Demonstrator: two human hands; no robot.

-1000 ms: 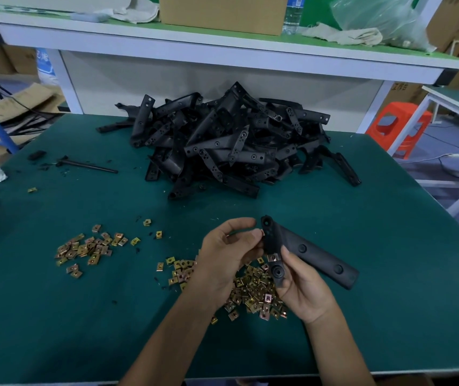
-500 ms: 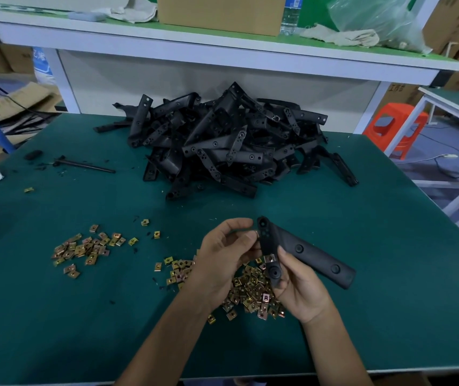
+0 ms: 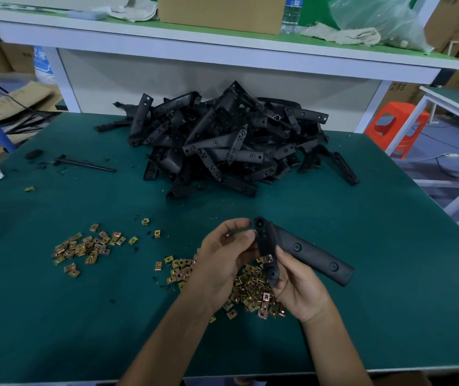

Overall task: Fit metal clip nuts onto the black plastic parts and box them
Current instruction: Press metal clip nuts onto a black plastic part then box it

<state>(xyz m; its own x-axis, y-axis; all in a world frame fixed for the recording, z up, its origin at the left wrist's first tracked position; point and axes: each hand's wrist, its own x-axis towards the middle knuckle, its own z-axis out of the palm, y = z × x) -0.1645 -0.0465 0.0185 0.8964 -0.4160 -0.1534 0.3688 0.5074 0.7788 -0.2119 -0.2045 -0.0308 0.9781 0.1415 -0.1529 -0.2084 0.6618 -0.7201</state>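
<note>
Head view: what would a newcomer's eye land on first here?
The big heap of black parts at the back of the green table hits first. Next, front centre, the right hand grips one black part while the left hand pinches its upper end. Brass-coloured clip nuts lie piled under the hands, with a smaller scatter to the left.

Green table [image 3: 55,330] up front, white shelf [image 3: 195,48] behind it, orange stool [image 3: 398,126] off right on grey floor [image 3: 445,146], cardboard boxes [image 3: 454,20] beyond.
</note>
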